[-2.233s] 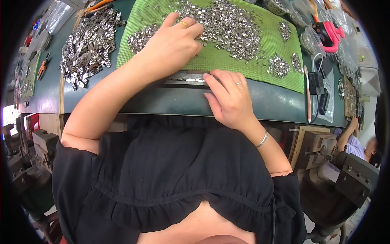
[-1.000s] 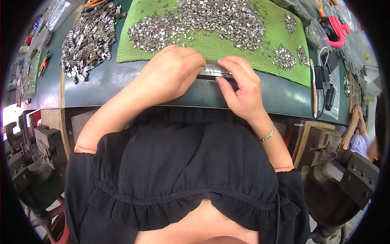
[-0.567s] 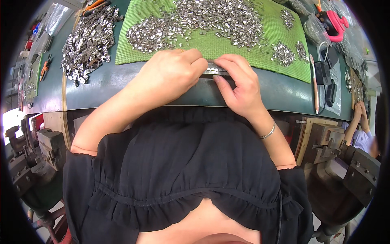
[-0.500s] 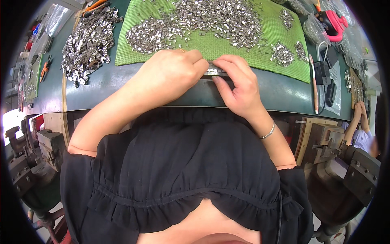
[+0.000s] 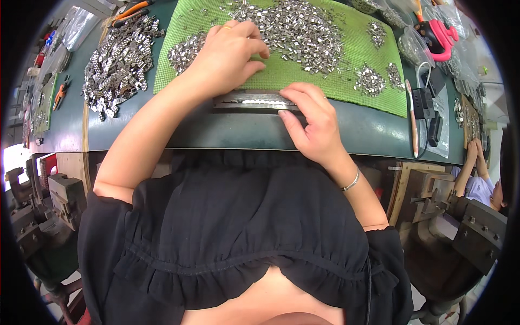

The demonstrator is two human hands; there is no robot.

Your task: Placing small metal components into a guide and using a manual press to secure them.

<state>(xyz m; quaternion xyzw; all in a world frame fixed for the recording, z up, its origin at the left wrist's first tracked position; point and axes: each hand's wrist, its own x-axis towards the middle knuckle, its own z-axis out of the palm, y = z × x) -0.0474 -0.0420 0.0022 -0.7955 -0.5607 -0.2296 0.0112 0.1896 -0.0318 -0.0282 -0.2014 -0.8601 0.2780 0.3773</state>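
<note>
A narrow dark metal bar (image 5: 249, 102) lies along the near edge of a green woven mat (image 5: 338, 89), with a row of small shiny pieces in it. My right hand (image 5: 314, 122) pinches the bar's right end between thumb and fingers. Over the mat, my left hand (image 5: 230, 57) has its thumb and fingers apart, with nothing visible between them. It is beside a large pile of small silvery metal pieces (image 5: 303, 38) and partly covers the pile's left portion.
Linked metal strips (image 5: 119, 65) are heaped left of the mat, near orange-handled pliers (image 5: 130, 12). Smaller piles (image 5: 370, 80) sit on the mat's right. Beyond are a white pen-like tool (image 5: 413, 119), black adapters (image 5: 425, 103) and a pink-and-black device (image 5: 437, 39). Another person's hands (image 5: 474, 149) appear far right.
My left hand has left the bar and moved up and left over the mat, exposing the bar. My right hand keeps its grip, slightly lower. The mat and bar have shifted slightly.
</note>
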